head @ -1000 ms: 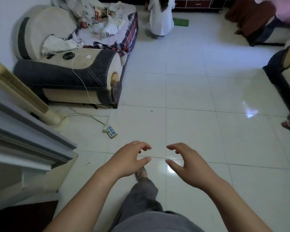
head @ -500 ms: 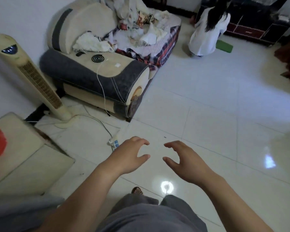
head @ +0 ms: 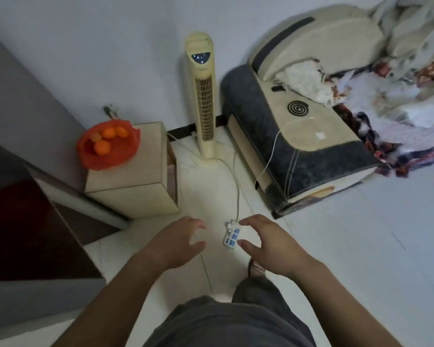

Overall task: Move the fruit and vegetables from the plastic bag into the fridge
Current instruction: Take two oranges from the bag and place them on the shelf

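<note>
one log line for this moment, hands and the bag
stage: fruit not yet moved | left hand: empty, loosely curled | right hand: empty, loosely curled | plastic bag: on small cabinet, oranges inside

- The plastic bag [head: 108,156], left of centre, is thin orange-red film, crinkled and slightly see-through.
- The oranges [head: 102,147] inside it have a smooth, dull skin.
- The cabinet [head: 133,176] under the bag is pale wood-grain board with a matt finish.
- The tower fan [head: 203,96], upper centre, is smooth cream plastic with a glossy dark panel near its top.
- The floor [head: 361,246] is white glazed tile, shiny.
- The sofa [head: 311,151], upper right, looks like cream and dark grey leather-like upholstery with stitched seams.
- The heap [head: 398,108] on the sofa is soft, rumpled cloth, partly checked.
- The power strip [head: 232,234] is hard white and blue plastic.
- The trousers [head: 236,321], bottom centre, are matt grey cloth.
- The wall [head: 110,46] is matt.
</note>
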### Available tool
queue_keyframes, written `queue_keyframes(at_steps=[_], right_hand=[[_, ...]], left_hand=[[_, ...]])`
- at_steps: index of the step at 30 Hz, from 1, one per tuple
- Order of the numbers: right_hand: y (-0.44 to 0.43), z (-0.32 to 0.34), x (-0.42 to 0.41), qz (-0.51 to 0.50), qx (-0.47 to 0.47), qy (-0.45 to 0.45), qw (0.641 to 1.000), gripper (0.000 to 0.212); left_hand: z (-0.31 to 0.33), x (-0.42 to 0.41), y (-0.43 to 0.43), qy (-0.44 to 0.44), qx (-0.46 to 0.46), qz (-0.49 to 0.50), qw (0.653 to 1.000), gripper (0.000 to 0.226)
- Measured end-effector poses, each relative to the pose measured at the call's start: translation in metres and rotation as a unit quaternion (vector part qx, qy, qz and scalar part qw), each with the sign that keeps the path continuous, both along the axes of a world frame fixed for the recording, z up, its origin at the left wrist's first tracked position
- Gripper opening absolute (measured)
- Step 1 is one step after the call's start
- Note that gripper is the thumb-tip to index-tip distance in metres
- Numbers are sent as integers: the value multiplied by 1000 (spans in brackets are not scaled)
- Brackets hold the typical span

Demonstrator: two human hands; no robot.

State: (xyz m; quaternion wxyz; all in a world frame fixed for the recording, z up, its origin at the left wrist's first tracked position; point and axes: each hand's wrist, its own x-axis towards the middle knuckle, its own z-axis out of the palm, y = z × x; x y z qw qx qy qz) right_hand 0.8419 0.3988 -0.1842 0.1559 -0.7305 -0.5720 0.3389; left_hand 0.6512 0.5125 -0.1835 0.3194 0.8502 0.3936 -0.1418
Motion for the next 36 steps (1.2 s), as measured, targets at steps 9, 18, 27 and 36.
queue_keyframes(at_steps=[9, 18, 27, 36], right_hand=[[99, -1, 86, 116, -15, -13, 993, 45], [208, -9, 59, 226, -30, -8, 974, 46], [374, -18, 11, 230, -38, -74, 970, 49], [515, -35, -80, 319, -37, -93, 942, 48]], left_hand=[[21, 83, 55, -50, 3, 145, 988, 45], [4, 20, 109, -51, -29, 299, 953, 46], [-19, -12, 286, -66, -31, 258, 963, 43], [-37, -107, 410, 0, -20, 266, 964, 42]])
